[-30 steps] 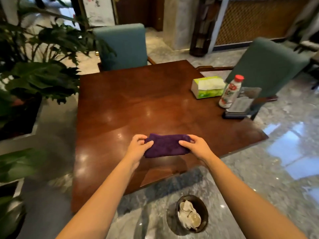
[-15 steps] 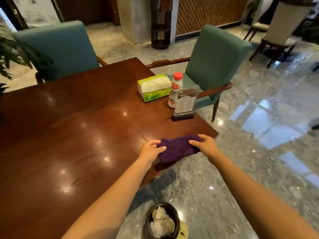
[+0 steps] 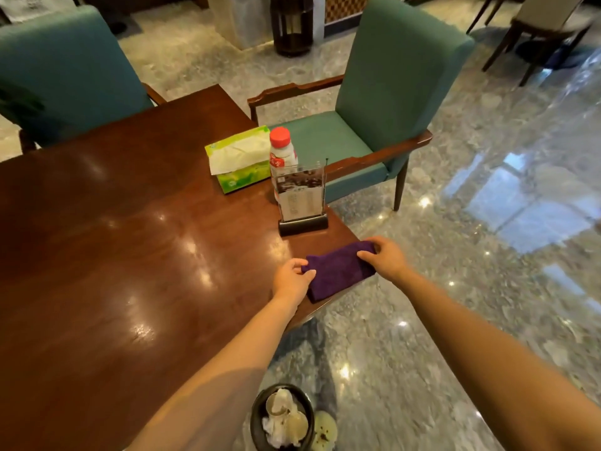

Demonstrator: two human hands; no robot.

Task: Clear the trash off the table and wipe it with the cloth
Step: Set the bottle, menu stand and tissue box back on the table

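Now the cloth (image 3: 338, 271) is being held at both ends by the left hand (image 3: 291, 281) and right hand (image 3: 383, 257), at the table (image 3: 130, 255) corner. Trash is being kept in the bin (image 3: 282, 418) (on the floor), so only wiping seems left.

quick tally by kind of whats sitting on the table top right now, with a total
Folded purple cloth, held by the left hand and right hand: 1
Green and white tissue box: 1
White plastic bottle with a red cap: 1
Clear acrylic sign stand on a black base: 1
Total on the brown wooden table: 4
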